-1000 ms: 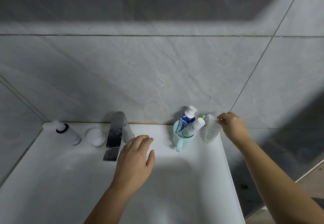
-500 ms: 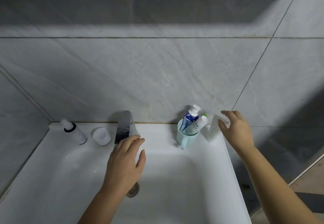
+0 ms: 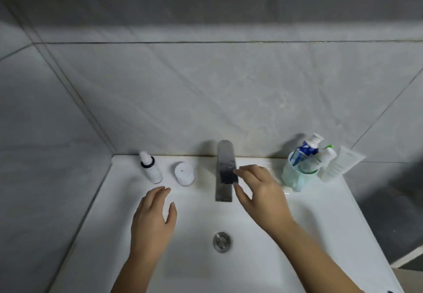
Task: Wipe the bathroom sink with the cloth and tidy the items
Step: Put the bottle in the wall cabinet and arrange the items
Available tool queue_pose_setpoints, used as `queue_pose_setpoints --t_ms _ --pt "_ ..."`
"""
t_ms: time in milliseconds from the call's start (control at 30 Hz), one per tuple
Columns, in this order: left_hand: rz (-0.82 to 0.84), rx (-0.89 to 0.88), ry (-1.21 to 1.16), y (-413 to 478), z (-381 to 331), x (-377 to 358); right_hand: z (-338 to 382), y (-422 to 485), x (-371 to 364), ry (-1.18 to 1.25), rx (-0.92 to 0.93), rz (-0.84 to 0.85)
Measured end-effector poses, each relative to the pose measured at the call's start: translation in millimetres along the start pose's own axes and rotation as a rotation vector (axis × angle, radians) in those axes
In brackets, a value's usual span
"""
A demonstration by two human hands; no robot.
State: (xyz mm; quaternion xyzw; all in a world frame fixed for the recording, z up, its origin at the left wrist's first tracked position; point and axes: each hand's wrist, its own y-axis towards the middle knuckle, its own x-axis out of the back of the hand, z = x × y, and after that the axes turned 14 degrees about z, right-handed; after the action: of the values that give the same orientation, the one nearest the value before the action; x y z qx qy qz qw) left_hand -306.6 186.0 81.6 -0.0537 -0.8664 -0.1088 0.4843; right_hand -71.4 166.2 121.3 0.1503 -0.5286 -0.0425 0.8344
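Observation:
A white sink [image 3: 320, 224] fills the lower view, with a steel faucet [image 3: 225, 169] at its back centre and a drain [image 3: 221, 242] below. My left hand [image 3: 153, 219] hovers open over the basin's left side, just below a small white bottle [image 3: 150, 168] and a white round jar [image 3: 185, 173]. My right hand [image 3: 261, 192] is open beside the faucet, fingertips touching its right edge. A mint cup [image 3: 295, 176] holding tubes stands at the back right, with a white tube [image 3: 341, 164] leaning against the wall beside it. No cloth is visible.
Grey marble-look tiles [image 3: 206, 98] form the wall behind and the left side wall. The sink's right edge drops off to a dark floor [image 3: 393, 212].
My right hand let go of the white tube and moved left to the faucet. My left hand shifted left toward the small bottle and jar. The view turned left.

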Motion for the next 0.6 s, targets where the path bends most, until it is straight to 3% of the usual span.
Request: queue_pose_setpoints --t_ms 267,600 --pt "0.01 0.266 -0.278 43.7 79.1 8.9 72.4 45.9 -74.8 -0.001 0.001 0.076" --pt "-0.002 0.34 -0.474 116.6 108.1 -33.6 73.9 77.5 -153.2 0.179 -0.268 0.134"
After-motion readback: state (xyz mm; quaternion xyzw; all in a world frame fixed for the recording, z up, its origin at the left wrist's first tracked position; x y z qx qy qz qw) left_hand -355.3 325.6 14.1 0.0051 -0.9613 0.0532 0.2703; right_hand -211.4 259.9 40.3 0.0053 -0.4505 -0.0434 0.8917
